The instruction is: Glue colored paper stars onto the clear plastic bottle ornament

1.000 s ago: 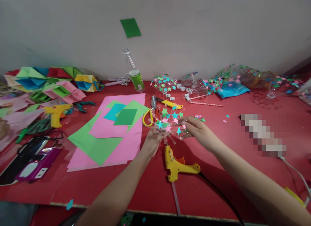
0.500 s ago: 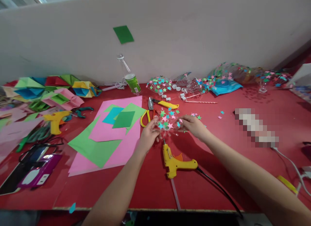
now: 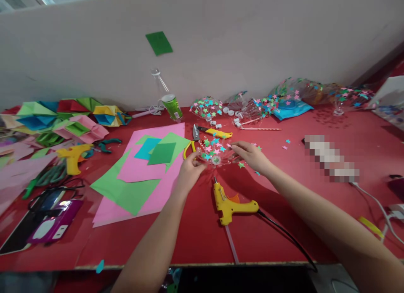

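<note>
Over a red desk [image 3: 195,242], left hand [image 3: 188,172] and right hand [image 3: 252,157] grip starred plastic [image 3: 217,151], its round end [image 3: 216,160] now facing six o'clock.

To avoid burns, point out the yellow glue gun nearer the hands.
The glue gun right of the pink paper; the other gun lies left of that paper.

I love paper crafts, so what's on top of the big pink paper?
Green sheets, a smaller pink sheet and a blue sheet lie on the big pink paper. They overlap, so anything between them can't be seen.
</note>
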`<action>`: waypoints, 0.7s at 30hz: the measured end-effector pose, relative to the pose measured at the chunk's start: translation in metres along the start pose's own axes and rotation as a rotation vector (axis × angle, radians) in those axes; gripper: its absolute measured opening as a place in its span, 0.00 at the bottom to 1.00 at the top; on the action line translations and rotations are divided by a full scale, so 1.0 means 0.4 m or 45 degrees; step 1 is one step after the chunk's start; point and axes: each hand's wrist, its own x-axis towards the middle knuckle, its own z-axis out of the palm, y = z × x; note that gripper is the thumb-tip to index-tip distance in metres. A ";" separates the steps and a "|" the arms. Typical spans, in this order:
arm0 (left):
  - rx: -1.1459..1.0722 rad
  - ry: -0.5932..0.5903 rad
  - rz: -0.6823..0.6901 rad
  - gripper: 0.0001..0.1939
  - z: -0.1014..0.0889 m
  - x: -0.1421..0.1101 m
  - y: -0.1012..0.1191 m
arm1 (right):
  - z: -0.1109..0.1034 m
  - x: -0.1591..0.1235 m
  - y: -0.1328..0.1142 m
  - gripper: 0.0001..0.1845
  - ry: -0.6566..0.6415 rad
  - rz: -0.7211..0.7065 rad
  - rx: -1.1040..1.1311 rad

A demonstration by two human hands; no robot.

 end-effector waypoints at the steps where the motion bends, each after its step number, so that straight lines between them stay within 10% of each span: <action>1: 0.025 0.000 0.002 0.26 -0.003 -0.002 0.005 | -0.004 0.000 -0.004 0.13 0.018 -0.007 -0.052; 8: 0.227 0.044 0.173 0.27 -0.023 -0.029 0.067 | -0.093 -0.020 -0.062 0.12 0.255 -0.077 -0.645; 14: 0.168 0.335 0.643 0.14 -0.048 -0.083 0.123 | -0.127 -0.090 -0.052 0.07 0.012 0.002 -1.281; 21: 0.573 -0.172 0.783 0.05 0.006 -0.158 0.135 | -0.078 -0.135 0.000 0.11 -0.111 -0.052 -1.659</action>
